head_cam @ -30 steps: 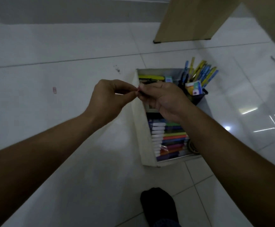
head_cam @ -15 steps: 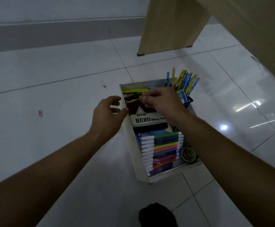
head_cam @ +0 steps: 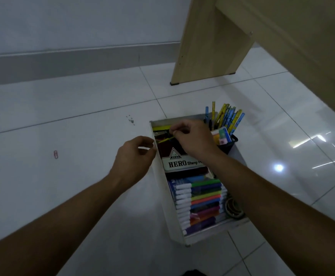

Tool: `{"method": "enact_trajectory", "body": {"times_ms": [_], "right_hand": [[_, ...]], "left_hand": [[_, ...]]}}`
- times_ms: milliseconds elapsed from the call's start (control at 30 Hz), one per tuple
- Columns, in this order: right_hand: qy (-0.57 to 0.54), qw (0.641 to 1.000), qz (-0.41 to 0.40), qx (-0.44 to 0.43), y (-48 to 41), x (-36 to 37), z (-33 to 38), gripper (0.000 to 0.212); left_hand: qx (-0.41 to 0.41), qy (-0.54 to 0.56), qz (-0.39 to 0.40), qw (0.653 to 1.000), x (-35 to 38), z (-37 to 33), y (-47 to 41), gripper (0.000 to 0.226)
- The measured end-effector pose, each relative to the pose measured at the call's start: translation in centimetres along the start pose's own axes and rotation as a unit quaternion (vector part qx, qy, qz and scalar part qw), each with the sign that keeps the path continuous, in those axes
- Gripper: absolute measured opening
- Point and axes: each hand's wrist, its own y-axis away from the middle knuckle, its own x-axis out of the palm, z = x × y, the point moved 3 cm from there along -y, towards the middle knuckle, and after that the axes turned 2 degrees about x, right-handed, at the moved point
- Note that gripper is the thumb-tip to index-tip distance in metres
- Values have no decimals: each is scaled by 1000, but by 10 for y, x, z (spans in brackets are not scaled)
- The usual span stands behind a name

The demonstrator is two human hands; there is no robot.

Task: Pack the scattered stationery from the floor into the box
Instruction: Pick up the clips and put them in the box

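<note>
The little yellow-green stick (head_cam: 165, 139) is pinched in my right hand (head_cam: 192, 139), between my thumb and a finger. It is thin and bright, and I cannot tell just what it is. Its long way runs from my fingertips down and to the left, and its loose end points at the left wall of the box (head_cam: 163, 188). It hangs just over the top part of the box, above the dark red stamp pad tin (head_cam: 177, 159). So I think I only need to lower it and let go.

My left hand (head_cam: 134, 158) is right beside the box wall, with the fingers curled close together. I cannot tell if it holds anything.

Lower in the box lies a row of markers (head_cam: 200, 204) and a tape roll (head_cam: 233, 209). A black cup of pens (head_cam: 225, 124) stands at the far corner.

Well off to the left, a pink paper clip (head_cam: 56, 154) lies on the floor (head_cam: 63, 186). My left hand is nearer to it.
</note>
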Motion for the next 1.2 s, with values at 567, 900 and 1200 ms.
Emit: {"method": "enact_trajectory", "body": {"times_ms": [567, 900, 1200], "right_hand": [[122, 977, 81, -156, -17, 85, 78, 20], [147, 959, 151, -191, -19, 141, 103, 24], [181, 933, 222, -219, -4, 198, 110, 29]], "left_hand": [[-34, -117, -145, 982, -106, 50, 7, 42], [-81, -142, -207, 965, -165, 84, 31, 43], [-97, -169, -217, 956, -194, 105, 54, 42]]}}
